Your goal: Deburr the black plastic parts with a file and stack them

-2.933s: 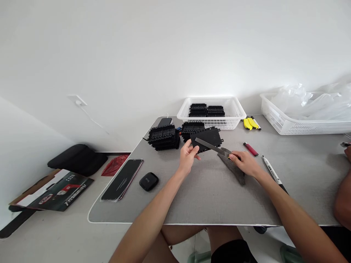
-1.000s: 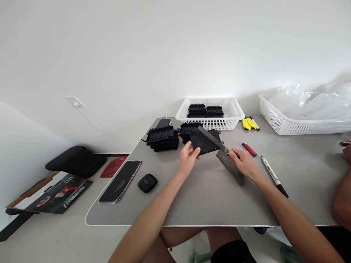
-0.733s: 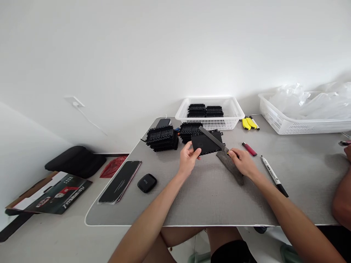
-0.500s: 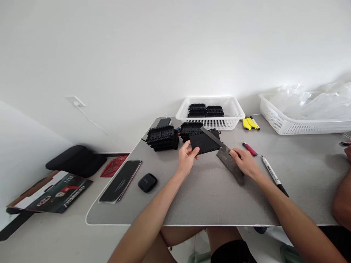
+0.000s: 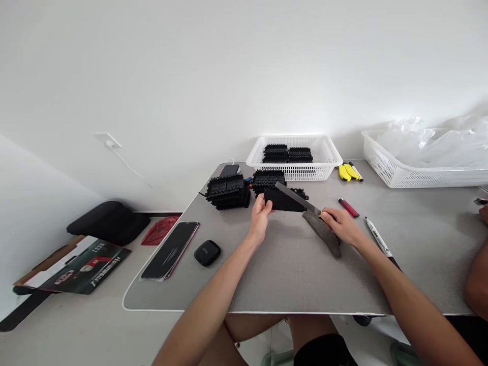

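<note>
My left hand (image 5: 261,218) is closed on the left end of a flat black plastic plate (image 5: 281,200), which is tilted so that it looks thin. My right hand (image 5: 341,224) grips the handle of a flat metal file (image 5: 299,199). The file's blade slants up to the left across the plate's upper side. Under the right hand a dark grey cloth (image 5: 322,235) lies on the table. Just behind the plate stands a stack of black toothed plastic parts (image 5: 269,179), and another stack (image 5: 227,192) sits to its left.
A white basket (image 5: 308,174) with more black parts stands at the back; another basket (image 5: 385,170) holds clear plastic bags. Yellow-handled tools (image 5: 347,172), a red lighter (image 5: 348,208) and a marker (image 5: 378,238) lie right. A phone (image 5: 171,250) and black case (image 5: 207,252) lie left. Another person's arm (image 5: 478,274) rests far right.
My left hand has tipped the plate, so its broad face shows less now. The file's tip sits slightly lower and further left. The whole view has shifted a little.
</note>
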The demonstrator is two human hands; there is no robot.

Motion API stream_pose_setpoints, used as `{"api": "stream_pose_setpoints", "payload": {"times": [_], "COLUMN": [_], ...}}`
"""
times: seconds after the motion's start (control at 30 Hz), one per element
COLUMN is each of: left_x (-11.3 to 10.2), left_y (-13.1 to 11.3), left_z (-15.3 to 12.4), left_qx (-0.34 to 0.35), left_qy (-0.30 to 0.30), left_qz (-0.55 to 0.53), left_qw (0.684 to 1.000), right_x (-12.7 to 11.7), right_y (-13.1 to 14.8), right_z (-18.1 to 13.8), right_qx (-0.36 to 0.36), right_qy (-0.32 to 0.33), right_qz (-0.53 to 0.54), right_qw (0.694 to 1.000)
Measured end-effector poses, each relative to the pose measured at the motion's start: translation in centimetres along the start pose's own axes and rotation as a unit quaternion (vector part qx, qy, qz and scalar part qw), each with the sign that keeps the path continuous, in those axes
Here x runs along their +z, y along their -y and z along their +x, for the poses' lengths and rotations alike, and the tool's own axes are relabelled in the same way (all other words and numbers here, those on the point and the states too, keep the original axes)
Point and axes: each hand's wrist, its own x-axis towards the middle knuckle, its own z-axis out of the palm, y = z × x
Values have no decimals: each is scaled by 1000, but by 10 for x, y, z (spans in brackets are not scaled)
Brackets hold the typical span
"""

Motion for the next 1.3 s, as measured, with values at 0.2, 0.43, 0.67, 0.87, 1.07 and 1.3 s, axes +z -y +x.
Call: {"api": "stream_pose_setpoints", "payload": {"times": [0.2, 0.43, 0.67, 0.87, 1.07, 1.3], "left_x": [-3, -8, -11, -15, -16, -17], "left_y": [10, 10, 9, 7, 1, 3], "left_z": [5, 7, 8, 10, 8, 11], "left_qx": [47, 113, 134, 116, 103, 117], "left_qy": [-13, -2, 13, 27, 46, 14], "left_qz": [-5, 45, 57, 60, 52, 38], "left_qw": [999, 993, 989, 991, 992, 992], "right_x": [3, -4, -9, -13, -13, -13], "right_y": [0, 4, 7, 9, 12, 4], "right_z": [1, -1, -3, -4, -4, -3], "right_qx": [0, -4, -1, -1, -7, -5], "right_qy": [73, 78, 93, 108, 102, 103], "right_qz": [-35, 4, 33, 44, 38, 32], "right_qw": [997, 997, 995, 993, 994, 994]}}
